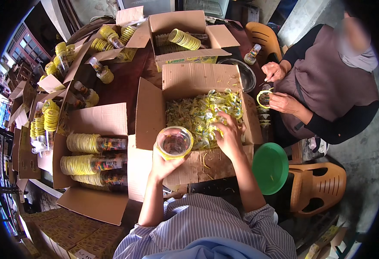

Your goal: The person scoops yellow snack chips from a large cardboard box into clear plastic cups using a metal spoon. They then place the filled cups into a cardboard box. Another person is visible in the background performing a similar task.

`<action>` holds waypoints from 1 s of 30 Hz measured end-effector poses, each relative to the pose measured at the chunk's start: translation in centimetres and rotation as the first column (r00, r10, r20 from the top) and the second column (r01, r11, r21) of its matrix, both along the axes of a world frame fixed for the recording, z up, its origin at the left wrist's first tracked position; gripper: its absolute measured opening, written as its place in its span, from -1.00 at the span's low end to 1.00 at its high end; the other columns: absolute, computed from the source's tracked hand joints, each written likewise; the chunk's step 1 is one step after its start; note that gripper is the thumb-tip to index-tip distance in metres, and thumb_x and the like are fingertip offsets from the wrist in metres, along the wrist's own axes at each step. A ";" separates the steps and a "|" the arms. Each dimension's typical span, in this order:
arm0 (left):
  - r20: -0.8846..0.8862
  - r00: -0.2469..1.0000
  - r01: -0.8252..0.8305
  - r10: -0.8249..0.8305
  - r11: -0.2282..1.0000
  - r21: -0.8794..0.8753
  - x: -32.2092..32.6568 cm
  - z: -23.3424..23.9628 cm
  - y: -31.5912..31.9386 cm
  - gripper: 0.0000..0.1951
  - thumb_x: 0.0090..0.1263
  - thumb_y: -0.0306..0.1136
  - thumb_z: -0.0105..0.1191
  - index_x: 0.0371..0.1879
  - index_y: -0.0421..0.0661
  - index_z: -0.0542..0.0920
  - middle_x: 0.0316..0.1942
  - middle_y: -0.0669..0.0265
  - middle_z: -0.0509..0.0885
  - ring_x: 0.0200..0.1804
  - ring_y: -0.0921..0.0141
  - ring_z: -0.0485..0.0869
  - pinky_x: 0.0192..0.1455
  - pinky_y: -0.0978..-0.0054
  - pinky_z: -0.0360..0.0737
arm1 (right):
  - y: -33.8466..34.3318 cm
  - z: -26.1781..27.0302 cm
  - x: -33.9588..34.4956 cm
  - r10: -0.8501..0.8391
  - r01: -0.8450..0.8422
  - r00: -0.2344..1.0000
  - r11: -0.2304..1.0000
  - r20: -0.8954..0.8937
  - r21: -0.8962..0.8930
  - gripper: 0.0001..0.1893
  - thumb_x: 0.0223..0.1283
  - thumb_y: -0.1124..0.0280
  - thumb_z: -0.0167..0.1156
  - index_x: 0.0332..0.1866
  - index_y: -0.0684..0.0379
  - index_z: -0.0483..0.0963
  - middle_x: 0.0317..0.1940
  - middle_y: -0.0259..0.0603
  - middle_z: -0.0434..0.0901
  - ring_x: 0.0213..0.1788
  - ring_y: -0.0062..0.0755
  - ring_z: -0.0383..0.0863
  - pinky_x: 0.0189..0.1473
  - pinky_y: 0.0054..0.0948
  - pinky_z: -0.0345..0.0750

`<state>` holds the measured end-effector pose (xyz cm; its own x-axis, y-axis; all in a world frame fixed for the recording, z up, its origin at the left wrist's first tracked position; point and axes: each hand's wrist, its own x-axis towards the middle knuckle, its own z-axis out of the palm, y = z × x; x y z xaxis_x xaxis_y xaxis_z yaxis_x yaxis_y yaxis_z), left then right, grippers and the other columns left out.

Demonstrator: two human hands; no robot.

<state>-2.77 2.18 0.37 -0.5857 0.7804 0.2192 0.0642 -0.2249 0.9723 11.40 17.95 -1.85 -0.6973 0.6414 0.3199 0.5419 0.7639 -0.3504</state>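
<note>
My left hand [165, 165] grips a clear plastic cup [174, 142] with a yellow rim, its opening turned up toward me, at the near left corner of an open cardboard box [202, 76]. The box holds many small yellow-and-clear wrapped pieces [205, 110]. Over the right part of this heap is my right hand [229, 132], fingers spread and bent; whether a piece lies between the fingertips I cannot tell. To the left, another open carton [92, 118] holds stacks of yellow-rimmed cups [82, 144] lying on their sides.
A person [322, 74] at the right handles a yellow-rimmed cup [264, 98]. A green plastic basin [270, 168] and an orange chair [322, 187] stand near my right side. Beyond the heap box are a metal bowl [252, 77] and a carton of cups [176, 19]. More cartons line the left.
</note>
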 end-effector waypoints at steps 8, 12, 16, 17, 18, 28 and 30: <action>-0.054 0.995 0.079 -0.079 0.997 0.011 -0.1 0.3 0.0 -0.44 -0.21 -0.36 0.34 -0.14 -0.20 0.44 -0.18 0.29 0.51 -0.14 0.45 0.51 -0.03 0.48 0.45 | -2.3 6.7 -0.7 0.307 -0.413 0.839 0.897 -0.449 -0.157 -0.90 -0.01 0.43 0.23 -0.35 0.11 0.55 -0.41 -0.36 0.51 -0.30 -0.43 0.50 -0.15 -0.35 0.27; -0.110 0.989 0.102 -0.101 0.995 -0.005 0.0 0.6 0.0 -0.45 -0.24 -0.37 0.36 -0.17 -0.18 0.47 -0.20 0.26 0.53 -0.17 0.40 0.53 -0.05 0.46 0.47 | -2.5 7.5 -0.5 0.386 -0.441 0.861 0.891 -0.329 -0.110 -0.89 -0.05 0.33 0.26 -0.36 -0.04 0.56 -0.41 -0.55 0.50 -0.28 -0.60 0.44 -0.06 -0.36 0.02; -0.198 0.975 0.096 -0.104 0.994 -0.048 -0.1 1.0 -0.2 -0.48 -0.26 -0.38 0.36 -0.21 -0.19 0.49 -0.26 0.23 0.54 -0.20 0.35 0.55 -0.08 0.45 0.49 | -2.6 8.3 -0.2 0.438 -0.440 0.878 0.897 -0.193 0.031 -0.95 -0.04 0.32 0.23 -0.43 -0.06 0.54 -0.42 -0.56 0.46 -0.28 -0.60 0.43 -0.05 -0.34 0.02; -0.216 0.971 0.087 -0.098 0.994 -0.060 0.0 1.2 -0.2 -0.48 -0.26 -0.39 0.36 -0.22 -0.19 0.49 -0.28 0.23 0.54 -0.21 0.34 0.56 -0.09 0.45 0.49 | -2.7 8.4 -0.2 0.439 -0.435 0.884 0.899 -0.164 0.061 -0.97 -0.04 0.32 0.22 -0.44 -0.06 0.53 -0.42 -0.56 0.45 -0.28 -0.60 0.43 -0.05 -0.33 0.02; -0.234 0.968 0.081 -0.095 0.994 -0.071 0.0 1.2 -0.2 -0.48 -0.26 -0.39 0.36 -0.22 -0.20 0.49 -0.29 0.23 0.55 -0.21 0.34 0.56 -0.10 0.45 0.49 | -3.0 8.5 -0.2 0.439 -0.426 0.887 0.898 -0.142 0.114 -0.97 -0.02 0.33 0.19 -0.45 -0.04 0.50 -0.42 -0.54 0.42 -0.27 -0.61 0.43 -0.03 -0.32 0.01; -0.264 0.958 0.091 -0.108 0.993 -0.074 -0.1 1.6 -0.4 -0.47 -0.27 -0.42 0.36 -0.20 -0.19 0.49 -0.28 0.24 0.54 -0.19 0.36 0.57 -0.09 0.46 0.50 | -4.1 7.8 -0.2 0.433 -0.417 0.896 0.897 -0.099 0.147 -0.92 -0.01 0.42 0.13 -0.38 0.05 0.41 -0.40 -0.44 0.40 -0.24 -0.52 0.44 -0.07 -0.33 0.04; -0.287 0.954 0.071 -0.088 0.995 -0.069 -0.1 1.5 -0.5 -0.46 -0.26 -0.43 0.36 -0.19 -0.19 0.48 -0.27 0.24 0.54 -0.18 0.37 0.57 -0.08 0.47 0.50 | -4.2 7.8 -0.1 0.449 -0.438 0.886 0.893 -0.114 0.106 -0.92 0.00 0.43 0.13 -0.37 0.05 0.40 -0.39 -0.44 0.40 -0.23 -0.52 0.44 -0.04 -0.32 0.03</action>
